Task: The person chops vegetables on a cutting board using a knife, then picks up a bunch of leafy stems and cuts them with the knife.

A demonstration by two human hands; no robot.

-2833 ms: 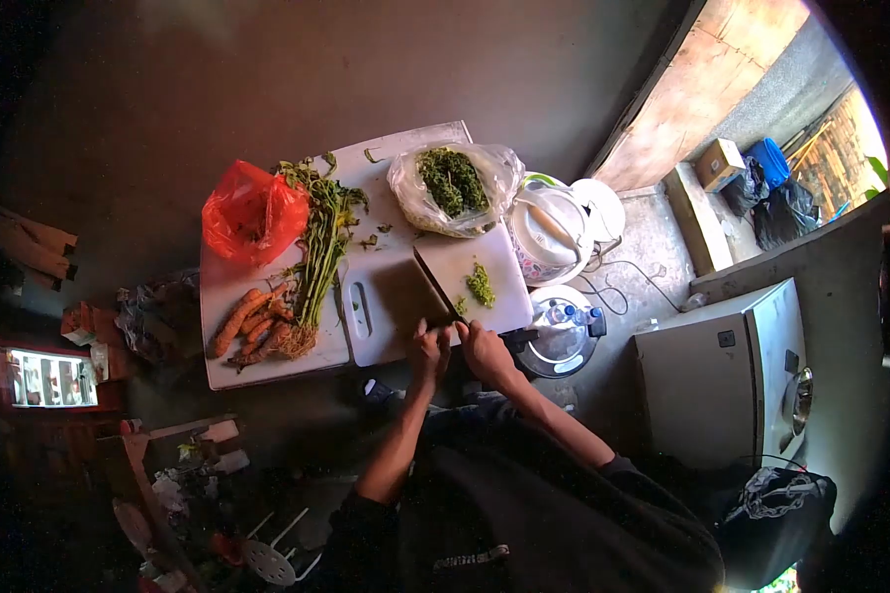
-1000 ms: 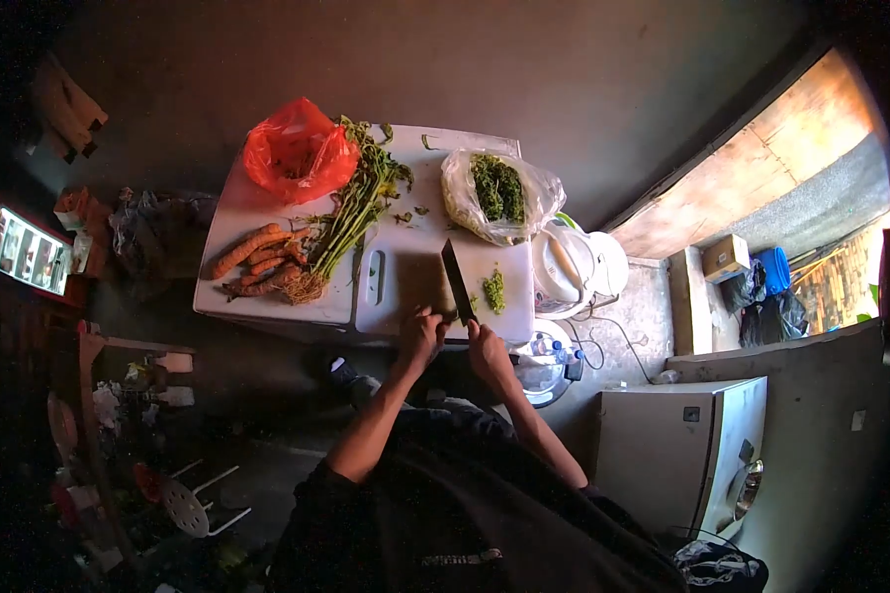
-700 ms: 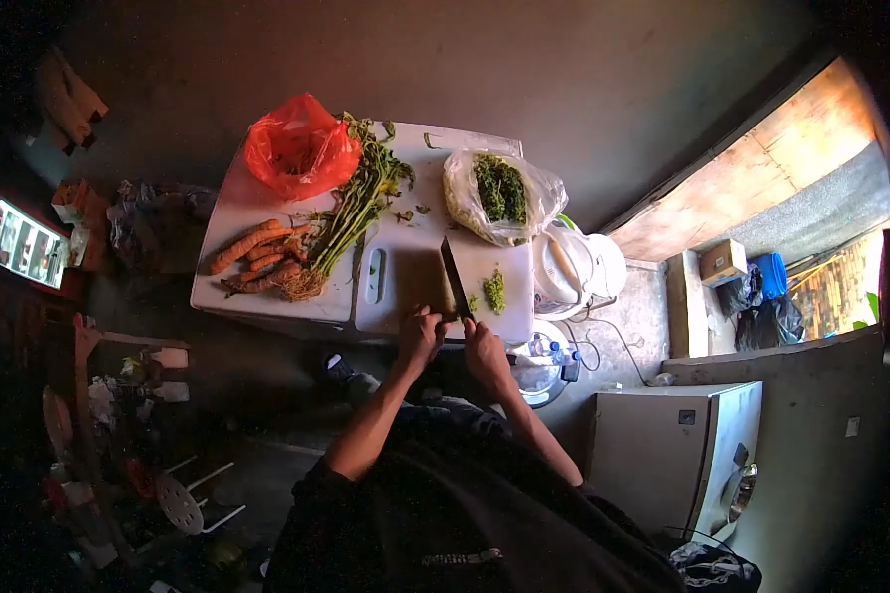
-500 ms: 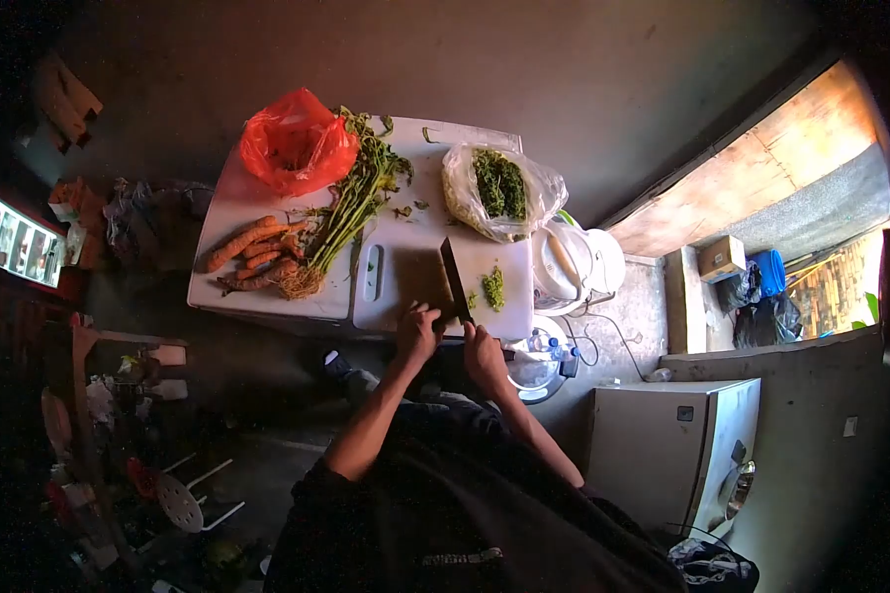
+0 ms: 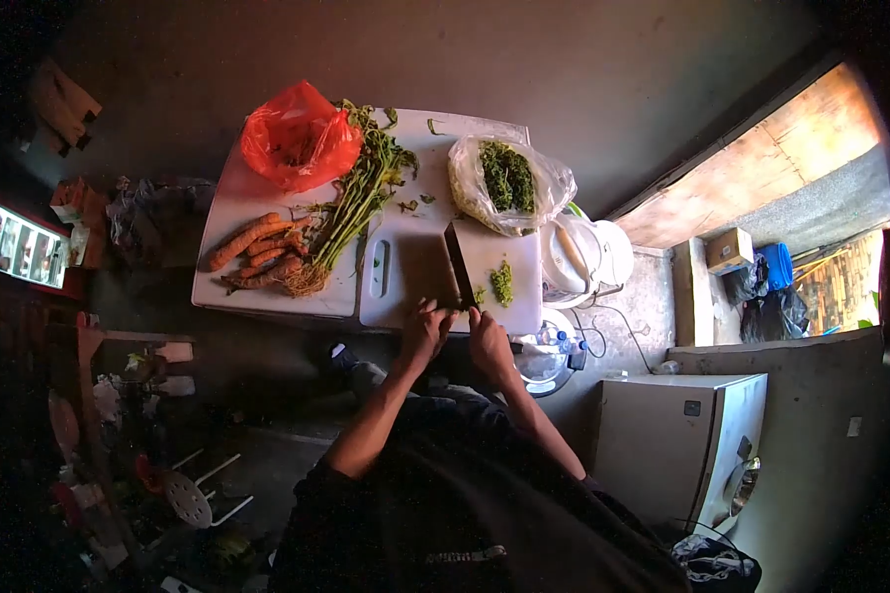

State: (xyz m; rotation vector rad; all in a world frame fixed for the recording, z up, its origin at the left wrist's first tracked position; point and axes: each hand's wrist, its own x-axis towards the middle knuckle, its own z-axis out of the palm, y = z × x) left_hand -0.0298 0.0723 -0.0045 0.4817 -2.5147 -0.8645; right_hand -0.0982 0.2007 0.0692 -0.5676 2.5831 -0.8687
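My right hand (image 5: pixel 489 341) is closed round the handle of a dark-bladed knife (image 5: pixel 459 265), its blade pointing away over the white cutting board (image 5: pixel 415 259). Close on its left, my left hand (image 5: pixel 426 331) has its fingers bent together at the board's near edge; what they hold is too small to make out. Chopped green pieces (image 5: pixel 502 284) lie on the board right of the blade. Beyond the board sits a clear plastic bag of greens (image 5: pixel 506 178). Leafy stalks with roots (image 5: pixel 351 217), carrots (image 5: pixel 257 245) and a red plastic bag (image 5: pixel 298 138) are to the left.
The white table (image 5: pixel 218 282) bears all of these. Right of it stand a white rice cooker (image 5: pixel 571 259) and a round container with bottles (image 5: pixel 547 356). A cable (image 5: pixel 628 321) runs over the floor. A white cabinet (image 5: pixel 653 425) is at the lower right, a stool (image 5: pixel 188 497) at the lower left.
Since the earliest frame, the view has shifted, and the table appears higher in it. The knife has turned more upright in view and its blade has moved slightly over the board. Both hands remain close together.
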